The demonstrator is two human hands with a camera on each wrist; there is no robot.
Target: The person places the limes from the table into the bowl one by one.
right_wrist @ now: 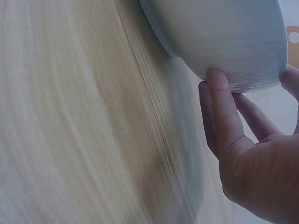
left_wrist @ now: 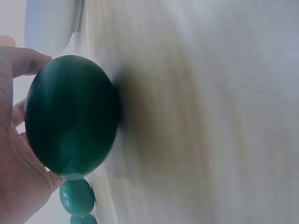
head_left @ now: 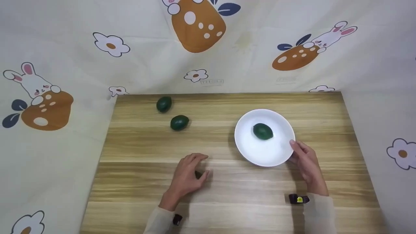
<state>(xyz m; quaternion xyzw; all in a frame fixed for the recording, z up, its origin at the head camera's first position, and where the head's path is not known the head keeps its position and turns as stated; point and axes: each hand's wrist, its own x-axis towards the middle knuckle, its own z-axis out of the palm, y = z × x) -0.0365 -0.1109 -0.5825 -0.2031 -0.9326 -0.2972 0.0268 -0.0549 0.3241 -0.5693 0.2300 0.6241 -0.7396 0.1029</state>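
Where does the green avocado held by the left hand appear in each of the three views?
Head view: the avocado in the left hand is low and left of centre, mostly hidden under the left hand.
Left wrist view: it fills the left side, in the hand's grip, against the wooden table.
Right wrist view: not in it.
Shared landmark: the white bowl, top left in the left wrist view, top right in the right wrist view.

Two dark green avocados lie near each other at the far left of the wooden desk [head_left: 227, 188], one [head_left: 164, 104] close to the back edge, the other [head_left: 179, 123] just in front of it. Behind and beside the desk hangs a cream cloth [head_left: 65, 48] printed with rabbits, flowers and what look like brown mushrooms.
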